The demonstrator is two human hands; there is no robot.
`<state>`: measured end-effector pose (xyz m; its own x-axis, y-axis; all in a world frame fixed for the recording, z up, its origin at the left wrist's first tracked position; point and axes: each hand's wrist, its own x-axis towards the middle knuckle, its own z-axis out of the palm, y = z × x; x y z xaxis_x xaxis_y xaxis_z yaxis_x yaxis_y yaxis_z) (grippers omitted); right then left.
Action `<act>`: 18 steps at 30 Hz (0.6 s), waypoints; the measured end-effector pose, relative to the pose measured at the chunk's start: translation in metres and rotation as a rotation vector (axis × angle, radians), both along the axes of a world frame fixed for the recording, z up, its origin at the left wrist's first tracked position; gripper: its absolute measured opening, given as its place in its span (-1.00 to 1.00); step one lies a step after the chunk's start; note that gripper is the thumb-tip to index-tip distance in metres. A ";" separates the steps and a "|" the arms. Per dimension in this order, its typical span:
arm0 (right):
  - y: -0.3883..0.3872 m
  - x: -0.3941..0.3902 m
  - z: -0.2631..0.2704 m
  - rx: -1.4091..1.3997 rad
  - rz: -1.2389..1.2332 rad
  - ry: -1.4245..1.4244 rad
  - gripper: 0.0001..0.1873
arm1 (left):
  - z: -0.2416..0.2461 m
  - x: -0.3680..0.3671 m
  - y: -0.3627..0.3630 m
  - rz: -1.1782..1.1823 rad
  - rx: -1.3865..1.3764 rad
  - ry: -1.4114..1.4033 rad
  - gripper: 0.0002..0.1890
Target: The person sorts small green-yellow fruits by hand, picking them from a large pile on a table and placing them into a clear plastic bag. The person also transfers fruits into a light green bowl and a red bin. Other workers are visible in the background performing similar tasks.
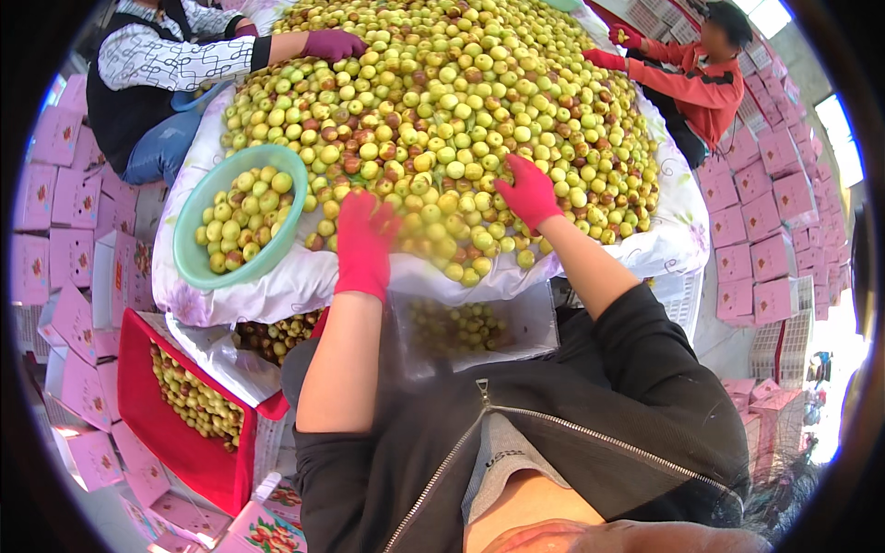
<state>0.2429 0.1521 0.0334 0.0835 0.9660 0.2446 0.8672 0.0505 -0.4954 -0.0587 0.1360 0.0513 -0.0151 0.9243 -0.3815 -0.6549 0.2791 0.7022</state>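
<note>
A large pile of green and brown-red jujubes point(456, 104) covers the table before me. My left hand point(363, 242), in a red glove, is over the near edge of the pile, its fingers apart and blurred by motion. My right hand point(531, 193), gloved alike, rests at the pile's right front with thumb and fingers spread, touching jujubes. Between my hands, some jujubes point(429, 235) look blurred, as if rolling. A light green plastic basin point(187, 231), partly filled with jujubes, stands to the left of my left hand. Neither hand shows a fruit in its grip.
Below the table edge, a lined box point(543, 325) holds jujubes. A red-lined crate point(162, 422) with jujubes stands at lower left. Two people work across the pile, one in a purple glove point(335, 45), one in red gloves point(605, 60). Pink cartons point(753, 238) are stacked on both sides.
</note>
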 end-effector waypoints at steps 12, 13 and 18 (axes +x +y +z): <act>0.065 -0.097 0.012 -0.146 0.203 0.020 -0.48 | -0.015 0.047 0.024 -0.380 0.794 1.729 -0.35; 0.068 -0.091 0.018 -0.167 0.305 0.050 -0.48 | -0.014 0.043 0.031 -0.384 0.793 1.804 -0.37; 0.104 -0.036 0.034 -0.209 0.467 0.121 -0.59 | -0.014 0.029 0.053 -0.316 0.809 2.004 -0.59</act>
<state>0.2070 0.2565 0.0673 -0.3516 0.9343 0.0583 0.7122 0.3074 -0.6311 -0.0296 0.1894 0.0374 0.3558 0.8829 0.3064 0.8853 -0.4234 0.1921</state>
